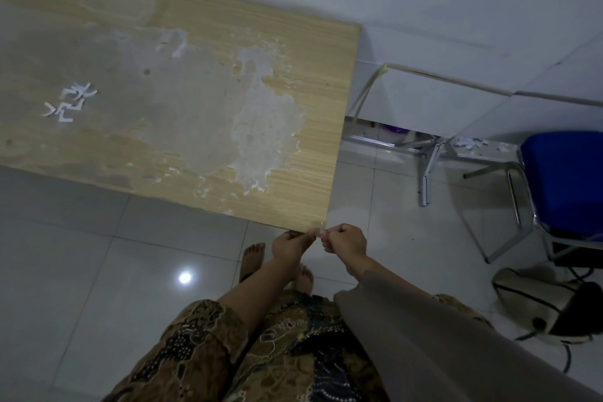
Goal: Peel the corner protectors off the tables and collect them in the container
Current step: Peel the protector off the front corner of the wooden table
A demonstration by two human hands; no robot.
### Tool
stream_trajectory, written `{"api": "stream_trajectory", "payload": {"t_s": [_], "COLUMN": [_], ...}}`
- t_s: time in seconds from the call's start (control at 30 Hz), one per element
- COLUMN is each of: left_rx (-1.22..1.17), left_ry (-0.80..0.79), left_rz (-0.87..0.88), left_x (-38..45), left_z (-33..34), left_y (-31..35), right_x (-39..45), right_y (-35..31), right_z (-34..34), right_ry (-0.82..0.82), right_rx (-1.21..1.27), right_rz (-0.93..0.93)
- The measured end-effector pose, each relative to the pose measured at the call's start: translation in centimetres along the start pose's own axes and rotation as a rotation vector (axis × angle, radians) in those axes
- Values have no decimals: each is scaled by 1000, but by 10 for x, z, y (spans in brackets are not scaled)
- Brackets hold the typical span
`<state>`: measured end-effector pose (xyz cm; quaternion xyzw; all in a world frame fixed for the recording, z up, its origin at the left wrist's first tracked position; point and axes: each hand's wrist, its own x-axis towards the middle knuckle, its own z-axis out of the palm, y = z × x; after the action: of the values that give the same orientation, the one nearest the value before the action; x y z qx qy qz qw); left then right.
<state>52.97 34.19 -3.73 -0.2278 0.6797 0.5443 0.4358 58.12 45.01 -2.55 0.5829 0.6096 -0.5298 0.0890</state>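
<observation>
A worn wooden table (202,42) with a large patch of stripped veneer fills the upper left. At its near right corner sits a small clear corner protector (318,227), hard to make out in the dim light. My left hand (291,243) pinches the protector from the left, just below the table's edge. My right hand (346,241) pinches it from the right, fingers curled. Both hands meet at the corner. Several white peeled pieces (70,102) lie together on the table's left part. No container is in view.
A blue-seated metal chair (564,179) stands at the right. A fan base with black cables (548,313) lies on the tiled floor below it. Metal table legs (427,166) and a second white tabletop (456,98) are behind. My bare feet (251,259) stand under the corner.
</observation>
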Motion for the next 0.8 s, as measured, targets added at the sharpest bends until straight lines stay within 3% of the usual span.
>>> {"api": "stream_trajectory", "payload": {"t_s": [0.33, 0.5, 0.67, 0.8], "left_rx": [128, 93, -148, -178], "left_ry": [194, 90, -114, -80], "left_rz": [3, 8, -52, -16], "left_x": [6, 7, 1, -4], "left_z": [14, 6, -4, -2], "left_y": [-1, 2, 5, 2], "right_x": [1, 1, 1, -1], "right_y": [3, -3, -3, 0], "right_z": [5, 2, -3, -2], "right_ry": [20, -6, -36, -51], "right_rx": [-19, -8, 21, 49], "right_rz": [-44, 1, 14, 14]}}
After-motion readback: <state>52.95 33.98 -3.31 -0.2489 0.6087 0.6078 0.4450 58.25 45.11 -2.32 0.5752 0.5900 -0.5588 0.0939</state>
